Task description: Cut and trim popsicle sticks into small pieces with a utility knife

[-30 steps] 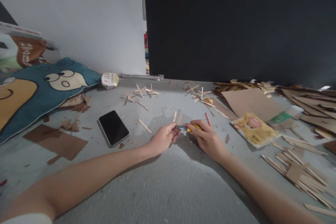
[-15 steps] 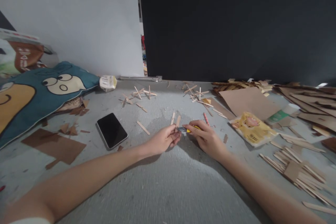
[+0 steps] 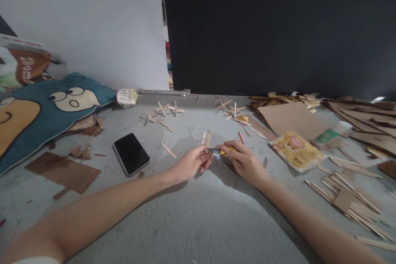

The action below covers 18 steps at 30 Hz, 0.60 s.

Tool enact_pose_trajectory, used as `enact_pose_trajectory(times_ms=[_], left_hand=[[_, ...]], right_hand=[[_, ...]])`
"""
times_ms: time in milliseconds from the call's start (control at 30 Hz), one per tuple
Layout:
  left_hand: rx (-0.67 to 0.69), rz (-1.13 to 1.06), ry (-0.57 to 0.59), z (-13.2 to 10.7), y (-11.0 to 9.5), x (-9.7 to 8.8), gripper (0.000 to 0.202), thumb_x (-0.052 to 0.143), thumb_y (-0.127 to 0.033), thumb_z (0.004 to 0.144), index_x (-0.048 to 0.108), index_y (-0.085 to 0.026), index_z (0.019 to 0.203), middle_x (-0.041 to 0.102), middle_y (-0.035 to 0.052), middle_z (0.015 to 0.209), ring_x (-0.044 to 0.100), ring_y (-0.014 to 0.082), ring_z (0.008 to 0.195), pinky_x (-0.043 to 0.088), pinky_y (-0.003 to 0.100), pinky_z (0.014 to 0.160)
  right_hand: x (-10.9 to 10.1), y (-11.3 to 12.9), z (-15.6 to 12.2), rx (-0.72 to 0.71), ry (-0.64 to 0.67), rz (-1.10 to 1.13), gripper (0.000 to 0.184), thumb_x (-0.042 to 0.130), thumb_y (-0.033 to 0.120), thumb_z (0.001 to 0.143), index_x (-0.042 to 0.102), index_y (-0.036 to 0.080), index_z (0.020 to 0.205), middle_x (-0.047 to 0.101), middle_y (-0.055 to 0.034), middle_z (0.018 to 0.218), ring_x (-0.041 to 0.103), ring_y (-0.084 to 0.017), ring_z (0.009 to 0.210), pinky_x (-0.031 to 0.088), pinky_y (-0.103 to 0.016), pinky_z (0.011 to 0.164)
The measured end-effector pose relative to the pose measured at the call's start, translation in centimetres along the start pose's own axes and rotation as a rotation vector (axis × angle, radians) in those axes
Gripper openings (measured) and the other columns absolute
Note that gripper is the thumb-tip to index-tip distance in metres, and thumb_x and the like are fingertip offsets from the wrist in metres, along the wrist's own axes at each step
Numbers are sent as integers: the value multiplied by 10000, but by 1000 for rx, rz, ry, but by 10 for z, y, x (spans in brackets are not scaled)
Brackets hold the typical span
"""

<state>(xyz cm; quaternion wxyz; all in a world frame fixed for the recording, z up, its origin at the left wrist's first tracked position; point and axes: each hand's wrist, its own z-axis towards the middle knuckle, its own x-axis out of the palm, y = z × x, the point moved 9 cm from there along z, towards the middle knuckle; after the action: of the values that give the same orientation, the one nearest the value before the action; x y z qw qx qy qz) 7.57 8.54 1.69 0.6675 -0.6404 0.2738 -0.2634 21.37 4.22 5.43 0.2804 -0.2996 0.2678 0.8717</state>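
Observation:
My right hand (image 3: 243, 161) is closed around a yellow utility knife (image 3: 223, 151), with its metal tip pointing left. My left hand (image 3: 193, 161) meets it at the tip, fingers pinched together on something small that I cannot make out. Both hands rest on the grey floor (image 3: 198, 206). Just beyond them lie two short wooden sticks (image 3: 206, 138) and a red-striped stick (image 3: 241, 137).
A black phone (image 3: 131, 153) lies to the left. A blue cartoon cushion (image 3: 46, 107) and brown cardboard scraps (image 3: 63, 172) are further left. Crossed wooden sticks (image 3: 167, 109), cardboard sheets (image 3: 293, 119), a yellow packet (image 3: 297, 150) and stick bundles (image 3: 349, 202) fill the back and right.
Both hands stay together at the knife; the left fingers have shifted slightly at the tip. The view has drifted a little.

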Motion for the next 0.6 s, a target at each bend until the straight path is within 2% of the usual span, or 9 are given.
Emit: enact_pose_trajectory(times_ms=[100, 200, 300, 367, 467, 600], left_hand=[[4, 68, -21, 1, 0, -2, 312, 563, -525, 1027, 478, -225, 1012, 617, -24, 712, 527, 135, 612, 411, 293, 638], [-26, 223, -63, 0, 0, -7, 206, 495, -400, 1055, 461, -236, 934, 687, 13, 730, 599, 167, 702, 431, 320, 729], [-46, 457, -100, -3, -4, -10, 239, 503, -347, 1036, 509, -231, 827, 696, 37, 775, 611, 200, 759, 418, 345, 764], [-12, 630, -102, -7, -10, -9, 306, 568, -355, 1002, 535, -228, 725, 648, 47, 775, 591, 234, 827, 422, 362, 804], [52, 825, -30, -11, -15, -4, 396, 605, -383, 985, 575, -222, 624, 578, 64, 771, 550, 284, 941, 428, 411, 928], [41, 912, 53, -15, -16, -3, 459, 668, -383, 957, 566, -211, 543, 535, 61, 731, 535, 298, 915, 418, 467, 988]], right_hand=[[-2, -3, 1, 16, 34, -9, 399, 448, 154, 1087, 706, 296, 1356, 727, -93, 1096, 732, -219, 969, 601, -420, 961], [-13, -10, 6, 93, 73, -11, 356, 424, 205, 1100, 719, 263, 1291, 739, -88, 1057, 743, -219, 936, 580, -438, 996], [-23, -20, 12, 253, 142, -64, 346, 389, 303, 1122, 702, 201, 1230, 740, -107, 1011, 742, -249, 925, 593, -387, 851], [-25, -21, 12, 317, 218, -134, 366, 359, 340, 1130, 681, 188, 1211, 748, -130, 1060, 746, -275, 974, 576, -383, 841], [-19, -17, 4, 364, 362, -230, 358, 330, 331, 1135, 655, 186, 1176, 743, -143, 1098, 756, -264, 902, 544, -345, 769], [-9, -7, -16, 374, 522, -302, 246, 394, 297, 1127, 621, 204, 1139, 709, -97, 1026, 728, -216, 747, 457, -293, 638]])
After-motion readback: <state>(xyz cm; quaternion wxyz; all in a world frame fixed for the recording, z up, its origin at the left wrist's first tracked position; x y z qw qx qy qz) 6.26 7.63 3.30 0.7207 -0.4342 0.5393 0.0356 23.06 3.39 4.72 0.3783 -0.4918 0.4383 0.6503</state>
